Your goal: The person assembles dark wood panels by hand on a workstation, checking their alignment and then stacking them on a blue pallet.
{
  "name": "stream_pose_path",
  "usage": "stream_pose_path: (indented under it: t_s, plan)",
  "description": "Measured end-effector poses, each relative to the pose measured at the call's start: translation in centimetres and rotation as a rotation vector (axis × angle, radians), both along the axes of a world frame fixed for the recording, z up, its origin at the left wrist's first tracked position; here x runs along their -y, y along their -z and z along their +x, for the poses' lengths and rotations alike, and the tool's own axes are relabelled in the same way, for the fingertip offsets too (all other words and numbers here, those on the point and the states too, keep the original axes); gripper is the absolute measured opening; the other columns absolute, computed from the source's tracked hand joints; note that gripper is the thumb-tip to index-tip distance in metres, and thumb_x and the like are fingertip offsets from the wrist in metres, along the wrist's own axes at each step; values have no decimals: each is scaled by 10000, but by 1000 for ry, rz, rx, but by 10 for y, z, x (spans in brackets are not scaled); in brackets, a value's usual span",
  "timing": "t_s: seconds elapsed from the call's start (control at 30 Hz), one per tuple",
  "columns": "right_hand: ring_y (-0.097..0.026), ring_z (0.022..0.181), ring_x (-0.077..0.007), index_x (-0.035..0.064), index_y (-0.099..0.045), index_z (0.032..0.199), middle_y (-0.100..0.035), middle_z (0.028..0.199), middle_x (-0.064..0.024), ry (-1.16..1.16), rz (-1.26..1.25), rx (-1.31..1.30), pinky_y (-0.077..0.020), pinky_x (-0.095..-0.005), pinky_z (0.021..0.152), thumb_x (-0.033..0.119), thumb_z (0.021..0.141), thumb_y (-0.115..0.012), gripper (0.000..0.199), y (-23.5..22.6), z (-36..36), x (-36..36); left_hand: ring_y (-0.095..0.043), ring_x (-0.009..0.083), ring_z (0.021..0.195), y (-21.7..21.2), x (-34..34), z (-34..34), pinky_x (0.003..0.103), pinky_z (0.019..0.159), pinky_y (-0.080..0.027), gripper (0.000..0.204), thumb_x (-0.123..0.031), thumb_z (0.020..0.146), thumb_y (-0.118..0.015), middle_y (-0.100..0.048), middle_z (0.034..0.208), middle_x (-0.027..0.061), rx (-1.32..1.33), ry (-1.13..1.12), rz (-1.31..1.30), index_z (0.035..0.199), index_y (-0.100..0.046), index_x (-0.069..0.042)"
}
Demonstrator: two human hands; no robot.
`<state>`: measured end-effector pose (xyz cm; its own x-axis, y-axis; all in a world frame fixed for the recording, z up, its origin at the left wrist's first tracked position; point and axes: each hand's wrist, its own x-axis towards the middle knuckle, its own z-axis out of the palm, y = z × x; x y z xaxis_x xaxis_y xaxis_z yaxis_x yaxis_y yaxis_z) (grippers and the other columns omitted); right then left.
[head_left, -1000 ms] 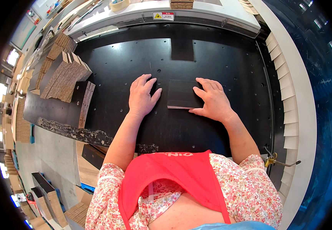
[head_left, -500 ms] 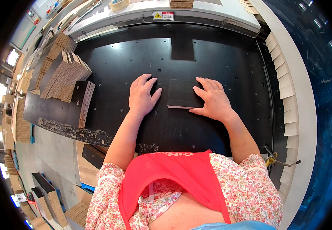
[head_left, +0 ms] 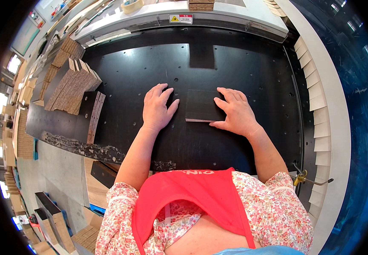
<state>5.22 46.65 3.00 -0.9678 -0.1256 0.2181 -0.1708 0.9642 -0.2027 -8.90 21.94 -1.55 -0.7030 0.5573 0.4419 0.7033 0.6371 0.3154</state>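
Black table [head_left: 243, 76], one dark board [head_left: 201, 106] between two flat hands: left hand [head_left: 157, 109], right hand [head_left: 235, 112]

Almost nothing differs from a second ago. The left hand [head_left: 157, 108] lies flat just left of the dark board [head_left: 202, 106] as before, and the right hand [head_left: 235, 112] rests on its right edge, unmoved.

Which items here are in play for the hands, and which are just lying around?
In play:
- dark board, flat on the black table
- right hand, fingers on the board's right edge
- left hand, flat on the table just left of the board

Lying about:
- cardboard stack, far left
- tape roll, top
- white slats, right edge
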Motion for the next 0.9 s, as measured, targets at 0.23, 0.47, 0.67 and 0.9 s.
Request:
stream_pose_path:
  t_s: [0.23, 0.47, 0.67, 0.9]
  plan:
    - [-412, 1377, -311, 73, -650, 1247, -472, 1454, -158, 6, 13, 22, -289, -443, 1164, 494, 745, -795, 672, -1, 0, 0, -503, 331, 1291, 0, 0, 0, 453, 1095, -385, 396, -275, 859, -703, -586, 1332, 115, 4, -7, -8, 1191, -668, -62]
    - [-418, 1373, -305, 71, -653, 1242, -475, 1448, -159, 0, 19, 12, -295, -444, 1160, 500, 745, -793, 672, -1, 0, 0, -504, 331, 1290, -1, 0, 0, 452, 1095, -386, 397, -278, 860, -702, -584, 1335, 116, 6, -10, -11, 1193, -668, -63]
    - [-423, 1367, -306, 70, -656, 1230, -478, 1443, -160, -4, 21, -3, -303, -444, 1154, 502, 742, -793, 666, 1, 0, -1, -505, 330, 1288, -2, 0, 1, 451, 1092, -387, 392, -276, 860, -704, -584, 1336, 112, 10, -11, -12, 1188, -672, -65]
    - [-423, 1365, -309, 69, -651, 1231, -478, 1442, -162, -5, 27, -1, -301, -443, 1154, 502, 744, -792, 667, 0, 0, 0, -508, 329, 1285, -1, 0, 1, 449, 1091, -389, 391, -273, 858, -708, -588, 1330, 110, 5, -8, -6, 1186, -673, -64]
